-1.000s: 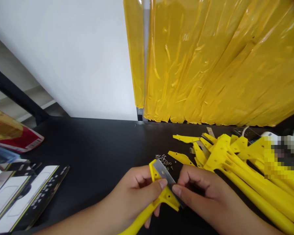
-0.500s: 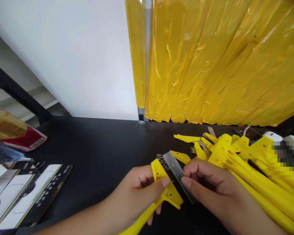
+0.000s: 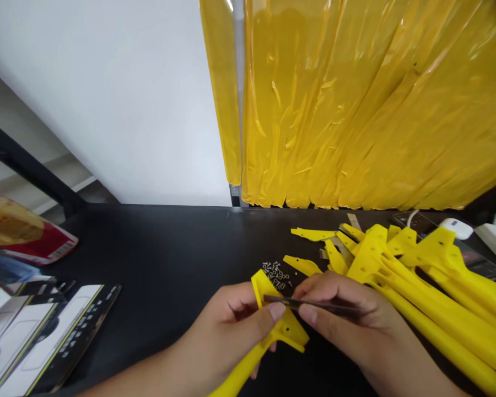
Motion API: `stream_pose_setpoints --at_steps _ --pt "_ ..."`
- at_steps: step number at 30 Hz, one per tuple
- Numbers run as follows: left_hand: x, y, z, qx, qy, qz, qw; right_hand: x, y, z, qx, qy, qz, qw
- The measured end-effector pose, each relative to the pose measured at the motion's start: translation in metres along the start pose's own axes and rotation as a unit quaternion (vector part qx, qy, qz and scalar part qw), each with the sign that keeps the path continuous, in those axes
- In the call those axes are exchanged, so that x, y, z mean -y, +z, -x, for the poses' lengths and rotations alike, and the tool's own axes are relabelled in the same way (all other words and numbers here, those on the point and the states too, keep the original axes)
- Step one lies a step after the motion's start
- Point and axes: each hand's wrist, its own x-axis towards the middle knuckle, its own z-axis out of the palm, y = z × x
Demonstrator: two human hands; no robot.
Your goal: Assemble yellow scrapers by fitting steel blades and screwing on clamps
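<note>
My left hand (image 3: 242,325) is closed round a yellow plastic scraper handle (image 3: 288,330), its thumb pressed on the wide, holed head. In my right hand (image 3: 343,320) a thin metal scraper blade (image 3: 320,304) is pinched between thumb and fingers, seen nearly edge-on. The blade's left end lies over the handle's head, close to my left thumb; whether it touches the plastic I cannot tell. Just beyond the head lies a small heap of screws and nuts (image 3: 276,274) on the black table (image 3: 169,259). A flat yellow plate with holes (image 3: 301,265) rests beside that heap.
A pile of yellow scraper handles (image 3: 430,298) covers the right side, with loose yellow plates (image 3: 312,234) near it. A white charger (image 3: 457,228) sits behind. At left are printed cards (image 3: 72,336) and a red-and-yellow package (image 3: 28,231). Yellow plastic strips (image 3: 334,110) hang behind the table.
My right hand has turned the blade from a slanting, face-on position to nearly edge-on and brought it left over the handle's head. My left hand keeps its grip on the handle.
</note>
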Motion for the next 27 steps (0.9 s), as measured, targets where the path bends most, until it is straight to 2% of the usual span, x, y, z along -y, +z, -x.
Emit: stream_pose_setpoints --at_steps 6,10,14,20,27 --pt "0.004 -0.001 0.001 -0.014 -0.008 0.011 1.0 0.007 -0.005 -0.003 0.04 0.024 0.138 0.989" --pt "0.0 0.0 -0.002 -0.043 0.0 0.02 0.999 0.016 -0.005 -0.005 0.075 0.048 0.204 0.975" --pt "-0.002 0.0 -0.004 -0.04 0.004 0.012 0.999 0.016 -0.001 -0.002 0.067 0.034 0.23 0.97" --pt "0.004 0.0 0.0 0.012 -0.011 -0.02 1.0 0.008 0.001 0.0 0.042 0.019 0.219 0.975" --pt "0.004 0.002 0.0 0.01 -0.013 -0.028 0.999 0.01 -0.002 0.0 0.028 0.004 0.204 0.979"
